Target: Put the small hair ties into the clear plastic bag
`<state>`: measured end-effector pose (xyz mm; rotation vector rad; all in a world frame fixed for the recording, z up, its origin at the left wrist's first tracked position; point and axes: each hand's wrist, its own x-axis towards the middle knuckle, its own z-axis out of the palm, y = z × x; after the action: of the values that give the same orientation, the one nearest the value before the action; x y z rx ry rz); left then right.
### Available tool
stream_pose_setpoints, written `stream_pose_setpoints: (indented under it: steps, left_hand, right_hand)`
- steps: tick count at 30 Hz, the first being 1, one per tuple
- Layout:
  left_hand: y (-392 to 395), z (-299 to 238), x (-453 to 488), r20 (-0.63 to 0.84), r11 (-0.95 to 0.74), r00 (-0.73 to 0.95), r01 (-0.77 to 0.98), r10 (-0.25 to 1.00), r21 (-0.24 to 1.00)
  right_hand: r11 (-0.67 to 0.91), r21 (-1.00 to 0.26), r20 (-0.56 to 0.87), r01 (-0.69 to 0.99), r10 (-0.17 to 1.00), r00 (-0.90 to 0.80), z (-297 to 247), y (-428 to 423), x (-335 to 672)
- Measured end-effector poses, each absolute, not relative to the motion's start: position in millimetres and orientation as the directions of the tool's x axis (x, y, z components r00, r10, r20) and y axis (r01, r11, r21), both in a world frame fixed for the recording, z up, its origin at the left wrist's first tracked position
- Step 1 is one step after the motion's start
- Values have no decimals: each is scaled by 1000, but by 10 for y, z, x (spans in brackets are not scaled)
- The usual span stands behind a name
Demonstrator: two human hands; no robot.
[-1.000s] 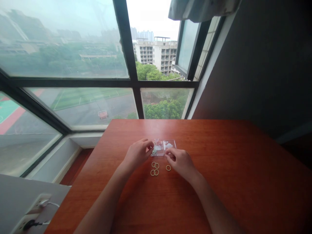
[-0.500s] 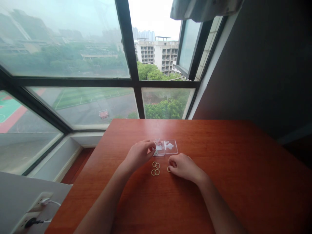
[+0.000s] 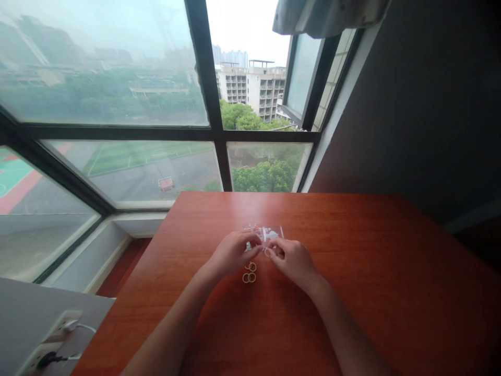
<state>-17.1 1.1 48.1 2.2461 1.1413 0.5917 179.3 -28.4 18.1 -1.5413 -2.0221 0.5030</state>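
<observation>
A small clear plastic box [image 3: 270,232] with rubber bands in it lies on the reddish wooden table [image 3: 352,292]. My right hand [image 3: 291,259] is just in front of the box, pinching a tan rubber band [image 3: 267,253] between thumb and fingertips. My left hand [image 3: 235,251] is beside it, fingers curled with the tips at the box's left front corner; what they grip is hidden. Several tan rubber bands [image 3: 249,272] lie on the table just below and between the two hands.
A large window [image 3: 156,104] runs behind the table, with a dark wall [image 3: 422,104] on the right. A power strip with plugged cables [image 3: 55,339] sits on a grey surface at bottom left.
My right hand picked up the single rubber band that lay at the right of the group and lifted it toward the box. My left hand shifted right, closer to the right hand.
</observation>
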Motion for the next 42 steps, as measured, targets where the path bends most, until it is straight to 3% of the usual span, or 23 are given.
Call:
stream_pose_setpoints:
  steps: [9,15,20,26,36,42]
  left_hand:
    - [-18,350,-54,179,-486,548,488,817,725]
    - [14,384,-107,198,-510,511,595,836,621]
    - [31,430,-164,188,-505,492,660,850,556]
    - [29,441,-173,184,-493,477,677,860,547]
    - [32,436,-165,155,-451,505,539,849,711]
    - [12,418,-97,109,-371,523,428,846,824]
  right_hand:
    - [288,-612,261,736,953,-155,172,-298,1771]
    - [229,-563,129,794,973,-190,163,-270,1819]
    - [273,-432,10,859,954,-298,162,-305,1764]
    - [270,-355,-48,895,951,-306,182,-334,1688]
    - [319,-507,256,800,943,-214,184,-323,1714]
    - [342,-537,320,771,928,-188,161,-324,1721]
